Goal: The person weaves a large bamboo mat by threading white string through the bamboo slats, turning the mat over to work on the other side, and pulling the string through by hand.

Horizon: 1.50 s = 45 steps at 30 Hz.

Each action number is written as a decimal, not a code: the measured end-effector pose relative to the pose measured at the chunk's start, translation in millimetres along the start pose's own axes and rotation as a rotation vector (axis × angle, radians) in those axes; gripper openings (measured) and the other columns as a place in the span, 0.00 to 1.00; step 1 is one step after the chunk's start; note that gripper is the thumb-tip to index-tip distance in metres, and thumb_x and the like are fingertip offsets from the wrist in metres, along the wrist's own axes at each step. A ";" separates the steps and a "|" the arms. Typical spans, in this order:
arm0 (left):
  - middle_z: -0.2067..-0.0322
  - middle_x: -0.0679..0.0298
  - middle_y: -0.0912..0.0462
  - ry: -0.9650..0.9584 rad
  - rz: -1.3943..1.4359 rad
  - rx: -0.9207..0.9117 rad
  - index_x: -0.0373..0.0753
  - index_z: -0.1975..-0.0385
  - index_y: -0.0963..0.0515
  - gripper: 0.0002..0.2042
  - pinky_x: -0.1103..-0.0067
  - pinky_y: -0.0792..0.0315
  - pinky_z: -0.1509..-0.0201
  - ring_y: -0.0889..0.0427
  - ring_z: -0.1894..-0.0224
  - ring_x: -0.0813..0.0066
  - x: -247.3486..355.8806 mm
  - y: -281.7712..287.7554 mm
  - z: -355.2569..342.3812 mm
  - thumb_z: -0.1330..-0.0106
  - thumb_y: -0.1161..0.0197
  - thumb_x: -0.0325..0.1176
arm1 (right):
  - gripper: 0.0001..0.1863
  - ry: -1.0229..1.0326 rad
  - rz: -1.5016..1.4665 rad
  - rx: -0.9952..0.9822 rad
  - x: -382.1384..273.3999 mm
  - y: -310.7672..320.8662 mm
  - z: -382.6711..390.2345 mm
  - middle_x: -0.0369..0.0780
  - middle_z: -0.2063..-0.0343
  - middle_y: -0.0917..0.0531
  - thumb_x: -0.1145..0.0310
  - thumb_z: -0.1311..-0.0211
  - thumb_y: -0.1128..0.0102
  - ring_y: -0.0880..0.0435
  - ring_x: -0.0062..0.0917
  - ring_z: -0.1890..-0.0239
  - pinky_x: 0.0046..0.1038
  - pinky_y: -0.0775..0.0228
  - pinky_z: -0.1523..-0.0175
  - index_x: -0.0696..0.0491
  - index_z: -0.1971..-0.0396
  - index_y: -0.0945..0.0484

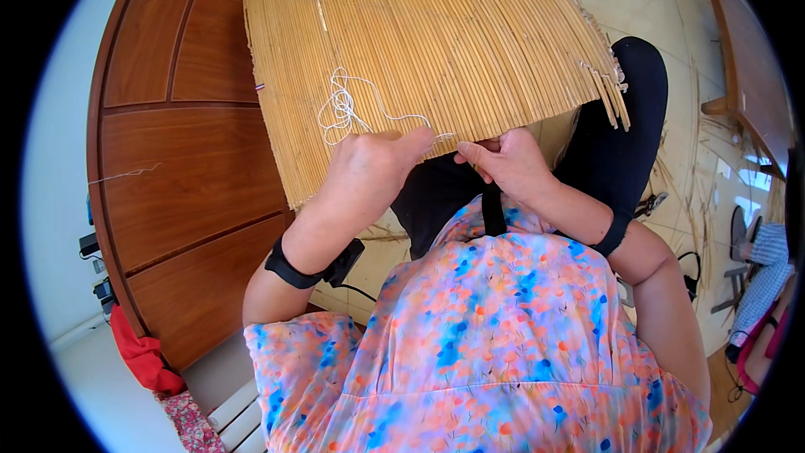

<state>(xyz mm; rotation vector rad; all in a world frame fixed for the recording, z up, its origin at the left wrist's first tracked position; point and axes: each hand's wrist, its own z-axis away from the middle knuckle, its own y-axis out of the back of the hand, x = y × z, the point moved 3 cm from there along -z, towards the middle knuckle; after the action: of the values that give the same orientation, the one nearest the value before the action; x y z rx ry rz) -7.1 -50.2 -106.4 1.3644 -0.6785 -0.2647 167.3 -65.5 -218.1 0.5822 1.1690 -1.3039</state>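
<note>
A big mat of thin yellow sticks fills the top middle of the frame, with tangled white string on it. Mid-frame, at its bottom edge, the left hand and right hand both curl their fingers — I can't tell what either one pinches.

Ridged straw matting at your twelve o'clock, matt thread at eleven; smooth wood panels at nine, glossy tiles at two, and your matt cloth top at five!
</note>
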 end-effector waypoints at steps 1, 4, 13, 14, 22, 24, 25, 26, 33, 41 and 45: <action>0.81 0.56 0.24 -0.001 -0.029 0.002 0.43 0.59 0.20 0.09 0.69 0.29 0.77 0.20 0.79 0.57 0.2 -0.2 -0.3 0.38 0.37 0.26 | 0.12 0.000 -0.002 0.000 0.0 -0.1 -0.1 0.39 0.72 0.15 0.69 0.36 0.36 0.28 0.15 0.83 0.19 0.35 0.79 0.61 0.58 0.19; 0.80 0.58 0.24 -0.028 -0.100 0.006 0.43 0.58 0.18 0.11 0.69 0.28 0.77 0.20 0.78 0.57 2.4 1.5 -1.1 0.40 0.37 0.26 | 0.12 0.002 -0.007 -0.006 -0.7 -0.4 0.1 0.39 0.72 0.15 0.69 0.35 0.37 0.27 0.14 0.82 0.19 0.34 0.79 0.61 0.57 0.19; 0.81 0.63 0.25 -0.085 -0.235 0.010 0.43 0.59 0.17 0.11 0.71 0.28 0.78 0.21 0.80 0.63 8.7 8.2 -5.5 0.41 0.37 0.27 | 0.12 -0.028 0.014 -0.008 -5.8 -0.1 1.9 0.39 0.72 0.15 0.71 0.35 0.38 0.27 0.14 0.82 0.18 0.34 0.79 0.62 0.57 0.19; 0.81 0.63 0.25 -0.085 -0.236 0.009 0.43 0.59 0.17 0.11 0.71 0.28 0.78 0.21 0.80 0.63 8.8 8.8 -5.5 0.41 0.37 0.27 | 0.12 -0.019 0.009 -0.006 -5.5 -0.2 1.8 0.39 0.72 0.15 0.71 0.35 0.38 0.26 0.14 0.81 0.18 0.34 0.79 0.62 0.57 0.20; 0.80 0.63 0.24 -0.089 -0.256 -0.022 0.43 0.59 0.17 0.11 0.71 0.28 0.78 0.21 0.80 0.63 11.3 11.8 -7.8 0.41 0.36 0.28 | 0.13 -0.015 0.016 -0.001 -5.5 0.2 2.4 0.39 0.71 0.14 0.70 0.36 0.37 0.23 0.15 0.79 0.18 0.33 0.78 0.62 0.56 0.20; 0.80 0.63 0.24 -0.087 -0.259 -0.022 0.43 0.59 0.17 0.11 0.71 0.28 0.78 0.21 0.80 0.63 11.6 11.5 -8.1 0.41 0.36 0.28 | 0.13 0.007 -0.009 -0.014 -3.1 0.3 1.4 0.39 0.71 0.14 0.70 0.36 0.37 0.22 0.15 0.77 0.18 0.32 0.78 0.61 0.56 0.20; 0.80 0.63 0.24 -0.085 -0.262 -0.022 0.43 0.59 0.17 0.11 0.70 0.28 0.78 0.21 0.80 0.63 11.5 11.3 -8.2 0.41 0.37 0.28 | 0.13 0.007 -0.009 -0.014 -3.2 0.3 1.3 0.39 0.71 0.14 0.70 0.36 0.37 0.22 0.15 0.77 0.18 0.32 0.78 0.61 0.56 0.20; 0.80 0.63 0.24 -0.086 -0.262 -0.022 0.43 0.59 0.17 0.11 0.70 0.28 0.78 0.21 0.80 0.63 11.5 11.2 -8.2 0.41 0.37 0.28 | 0.12 0.009 -0.012 -0.015 -3.4 0.1 1.2 0.39 0.71 0.14 0.70 0.36 0.37 0.22 0.15 0.77 0.19 0.32 0.78 0.61 0.56 0.20; 0.80 0.63 0.25 -0.111 -0.300 -0.030 0.43 0.62 0.18 0.12 0.71 0.28 0.79 0.21 0.79 0.64 14.7 13.9 -10.4 0.47 0.37 0.26 | 0.12 0.029 -0.001 0.003 -2.8 0.0 1.4 0.38 0.71 0.15 0.69 0.36 0.36 0.22 0.15 0.77 0.19 0.31 0.77 0.61 0.58 0.19; 0.80 0.64 0.27 -0.298 -0.425 -0.028 0.41 0.77 0.26 0.05 0.72 0.28 0.79 0.21 0.79 0.66 35.5 26.6 -29.6 0.53 0.37 0.27 | 0.11 -0.014 0.006 0.087 -7.9 -3.6 7.4 0.38 0.73 0.15 0.70 0.40 0.33 0.22 0.15 0.77 0.19 0.29 0.73 0.62 0.62 0.18; 0.81 0.64 0.26 -0.378 -0.517 -0.132 0.40 0.79 0.26 0.04 0.74 0.27 0.78 0.20 0.78 0.68 41.6 28.2 -39.8 0.53 0.37 0.29 | 0.10 -0.011 -0.075 0.153 -14.9 -6.0 10.1 0.38 0.73 0.15 0.73 0.41 0.33 0.20 0.17 0.76 0.20 0.28 0.71 0.63 0.62 0.19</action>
<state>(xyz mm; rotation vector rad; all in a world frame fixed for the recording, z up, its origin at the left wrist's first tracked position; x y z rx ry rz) 43.0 -34.9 -69.5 1.3573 -0.5928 -0.9827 167.2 -69.4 -199.5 0.6462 1.0968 -1.4683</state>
